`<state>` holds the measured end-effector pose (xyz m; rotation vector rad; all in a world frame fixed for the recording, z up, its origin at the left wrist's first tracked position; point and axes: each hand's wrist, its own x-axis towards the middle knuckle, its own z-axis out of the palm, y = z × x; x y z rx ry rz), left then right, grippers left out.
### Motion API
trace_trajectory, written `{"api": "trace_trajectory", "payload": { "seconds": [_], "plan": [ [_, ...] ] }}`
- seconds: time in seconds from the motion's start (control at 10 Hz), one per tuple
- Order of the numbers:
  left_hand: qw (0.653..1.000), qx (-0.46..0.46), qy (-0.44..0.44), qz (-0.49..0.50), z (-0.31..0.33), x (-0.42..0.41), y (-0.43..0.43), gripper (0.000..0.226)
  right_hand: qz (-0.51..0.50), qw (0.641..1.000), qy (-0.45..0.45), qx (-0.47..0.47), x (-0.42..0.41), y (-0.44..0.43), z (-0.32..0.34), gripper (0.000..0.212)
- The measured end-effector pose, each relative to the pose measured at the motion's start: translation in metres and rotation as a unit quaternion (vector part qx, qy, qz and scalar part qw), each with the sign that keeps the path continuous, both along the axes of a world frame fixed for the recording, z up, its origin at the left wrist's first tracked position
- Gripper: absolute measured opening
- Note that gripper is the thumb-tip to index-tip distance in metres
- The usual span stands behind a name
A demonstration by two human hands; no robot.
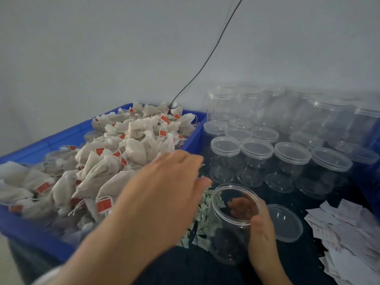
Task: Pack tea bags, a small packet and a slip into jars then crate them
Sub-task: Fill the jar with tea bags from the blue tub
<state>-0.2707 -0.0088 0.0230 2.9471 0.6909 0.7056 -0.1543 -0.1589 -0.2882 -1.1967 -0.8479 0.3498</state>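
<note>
A blue crate (30, 229) at the left is heaped with white tea bags (115, 159) bearing red tags. My left hand (164, 192) reaches across its near right corner, fingers straight, holding nothing. An open clear jar (232, 225) stands in front of me, and my right hand (261, 225) grips its right side with fingers curled round the wall. Its clear lid (285, 223) lies flat just to the right. A pile of small greenish packets (203, 221) lies between the crate and the jar. White paper slips (349, 237) are spread at the far right.
Several lidded clear jars (257, 157) stand in rows behind the open jar, on a dark surface. A black cable (207, 62) runs down the grey wall to the crate's far corner. A blue edge (372, 182) shows at the right.
</note>
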Motion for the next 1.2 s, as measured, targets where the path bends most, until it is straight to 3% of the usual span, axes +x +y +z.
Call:
{"api": "trace_trajectory", "payload": {
  "seconds": [0.1, 0.2, 0.3, 0.5, 0.6, 0.7, 0.8, 0.9, 1.1, 1.2],
  "plan": [
    [0.987, -0.001, 0.126, 0.095, 0.014, 0.011, 0.053, 0.026, -0.002, 0.999, -0.019, 0.028, 0.034, -0.029, -0.008, 0.057],
    [0.958, -0.006, 0.255, 0.129, -0.003, 0.018, 0.089, 0.024, -0.016, 0.999, -0.042, -0.011, 0.033, 0.053, 0.106, 0.077],
    [0.944, -0.048, 0.306, 0.117, -0.019, 0.022, 0.104, 0.028, -0.041, 0.997, -0.062, -0.002, 0.034, 0.056, 0.146, 0.081],
    [0.957, -0.046, 0.258, 0.127, -0.028, 0.028, 0.112, 0.030, -0.047, 0.995, -0.079, -0.027, 0.026, 0.084, 0.161, 0.080],
    [0.972, -0.049, 0.189, 0.131, -0.027, 0.027, 0.113, 0.024, -0.025, 0.997, -0.057, -0.042, 0.019, 0.097, 0.164, 0.085],
    [0.991, -0.051, 0.054, 0.110, -0.017, 0.021, 0.114, 0.022, -0.006, 0.997, -0.060, -0.039, 0.012, 0.098, 0.162, 0.090],
    [0.993, -0.095, -0.066, 0.026, -0.003, 0.020, 0.102, 0.021, -0.008, 0.997, -0.062, -0.038, 0.012, 0.092, 0.159, 0.091],
    [0.985, -0.148, -0.068, -0.063, 0.007, 0.031, 0.084, 0.011, 0.016, 0.999, -0.019, -0.030, 0.015, 0.085, 0.161, 0.099],
    [0.937, -0.292, 0.091, -0.171, 0.008, 0.055, 0.068, 0.015, 0.074, 0.993, -0.050, -0.075, 0.020, 0.074, 0.151, 0.116],
    [0.924, -0.293, 0.167, -0.179, -0.002, 0.059, 0.065, 0.017, 0.086, 0.991, -0.068, -0.079, 0.022, 0.071, 0.150, 0.116]
  ]
}}
